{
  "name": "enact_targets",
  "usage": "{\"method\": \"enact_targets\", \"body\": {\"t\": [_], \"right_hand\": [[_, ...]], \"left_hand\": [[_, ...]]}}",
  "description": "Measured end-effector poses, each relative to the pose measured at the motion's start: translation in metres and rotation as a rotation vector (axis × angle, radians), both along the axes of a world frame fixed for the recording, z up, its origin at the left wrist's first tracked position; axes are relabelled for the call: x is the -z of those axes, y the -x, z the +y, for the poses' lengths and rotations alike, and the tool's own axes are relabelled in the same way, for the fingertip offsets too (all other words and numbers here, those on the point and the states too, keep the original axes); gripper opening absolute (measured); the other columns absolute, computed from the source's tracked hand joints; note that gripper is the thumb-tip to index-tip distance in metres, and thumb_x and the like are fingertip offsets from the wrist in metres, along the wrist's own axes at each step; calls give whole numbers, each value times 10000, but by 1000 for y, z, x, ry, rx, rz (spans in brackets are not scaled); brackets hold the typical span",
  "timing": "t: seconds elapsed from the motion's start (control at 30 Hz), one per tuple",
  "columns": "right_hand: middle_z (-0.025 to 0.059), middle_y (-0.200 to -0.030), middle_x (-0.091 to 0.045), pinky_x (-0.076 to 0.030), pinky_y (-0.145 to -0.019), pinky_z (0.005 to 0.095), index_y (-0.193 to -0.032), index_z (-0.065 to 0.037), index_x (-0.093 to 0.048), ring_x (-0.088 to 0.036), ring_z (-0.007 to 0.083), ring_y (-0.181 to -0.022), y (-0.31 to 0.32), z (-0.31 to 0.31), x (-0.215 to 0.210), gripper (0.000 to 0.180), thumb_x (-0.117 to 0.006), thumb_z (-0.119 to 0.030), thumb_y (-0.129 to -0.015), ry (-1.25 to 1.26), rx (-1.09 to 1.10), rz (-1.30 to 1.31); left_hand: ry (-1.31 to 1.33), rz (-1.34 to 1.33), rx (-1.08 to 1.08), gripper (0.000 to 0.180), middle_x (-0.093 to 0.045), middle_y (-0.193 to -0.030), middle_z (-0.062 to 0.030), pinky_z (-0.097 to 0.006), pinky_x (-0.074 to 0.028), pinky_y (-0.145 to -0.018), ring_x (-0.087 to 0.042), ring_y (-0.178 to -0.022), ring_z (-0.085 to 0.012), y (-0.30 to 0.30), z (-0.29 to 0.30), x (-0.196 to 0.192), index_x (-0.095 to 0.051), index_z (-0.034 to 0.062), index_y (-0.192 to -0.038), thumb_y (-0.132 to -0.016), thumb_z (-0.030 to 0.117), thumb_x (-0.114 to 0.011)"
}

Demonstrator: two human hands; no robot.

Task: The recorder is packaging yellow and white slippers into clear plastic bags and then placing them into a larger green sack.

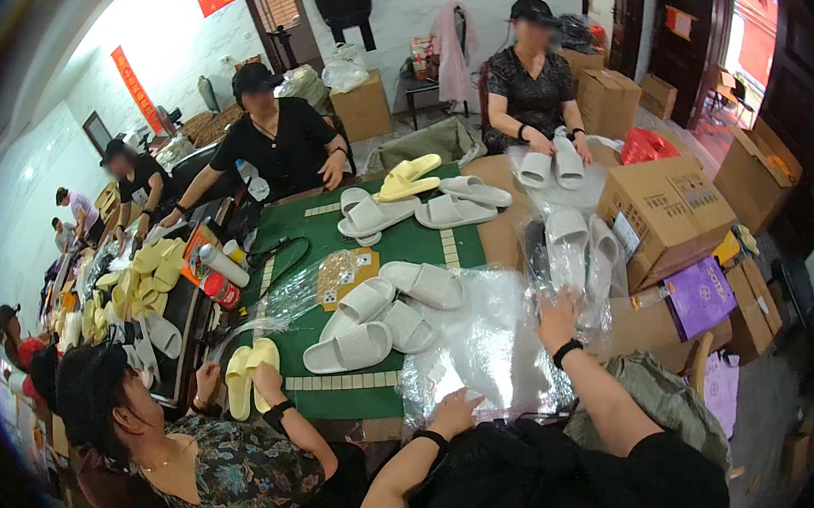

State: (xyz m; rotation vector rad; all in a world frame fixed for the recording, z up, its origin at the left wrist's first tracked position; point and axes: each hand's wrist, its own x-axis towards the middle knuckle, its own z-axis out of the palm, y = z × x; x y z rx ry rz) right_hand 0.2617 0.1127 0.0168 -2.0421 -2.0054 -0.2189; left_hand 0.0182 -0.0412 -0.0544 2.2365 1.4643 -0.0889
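Note:
My left hand (458, 412) lies on the near edge of a stack of clear plastic bags (490, 319), its fingers stretched over the film. Farther right, my right hand (560, 318) reaches forward with fingers spread. Its fingertips are at the near end of grey slippers (569, 245) in clear plastic; whether they press on these or only on the film, I cannot tell. Left of the bag stack, several loose light-grey slippers (348, 348) lie partly on one another on the green table top (343, 405).
Across the table are more grey slippers (461, 209) and a yellow pair (407, 178). A cardboard box (667, 217) stands to the right, by a purple bag (699, 296). At left a co-worker holds yellow slippers (239, 383); another handles grey slippers (568, 162) at far right.

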Motion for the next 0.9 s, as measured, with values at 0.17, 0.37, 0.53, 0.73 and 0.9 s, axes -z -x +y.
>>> {"method": "enact_targets", "body": {"t": [0.17,0.37,0.53,0.73,0.9], "right_hand": [[221,-1404,-116,-133,-992,575,-1249,-190,-419,-145,421,-1270,5,-26,14,503,-563,-194,-767,200,-33,7],[193,-1365,-230,-326,-893,490,-1344,-251,-262,-350,404,-1144,-21,-17,30,686,-550,-96,-741,189,-17,-2],[213,-1210,-431,-442,-712,395,-1380,-166,-131,-508,353,-993,-26,-2,30,778,-551,-71,-731,162,67,-72],[195,-1024,-557,-473,-642,412,-1368,-62,-85,-592,334,-759,-32,5,31,837,-601,-139,-714,175,132,192],[177,-1096,-532,-475,-654,419,-1349,-19,-102,-593,334,-775,-30,0,29,838,-625,-184,-716,163,248,219]], "left_hand": [[-19,-1,-22,575,-339,-1291,-167,-463,-329,-940,-358,-1167,-349,1,-2,-6,-378,311,-1276,-743,286,-591],[-93,-7,35,561,-372,-1257,-177,-462,-363,-901,-403,-1116,-359,2,2,5,-387,289,-1270,-747,294,-591],[-95,-33,25,576,-375,-1265,-172,-464,-361,-905,-394,-1127,-366,5,3,16,-380,295,-1272,-739,304,-598],[-66,-40,39,595,-372,-1273,-162,-464,-346,-923,-382,-1144,-365,4,5,0,-377,296,-1271,-726,317,-614],[-39,-50,23,603,-375,-1272,-151,-445,-339,-937,-386,-1146,-348,5,6,-2,-392,296,-1262,-709,316,-631]]}}
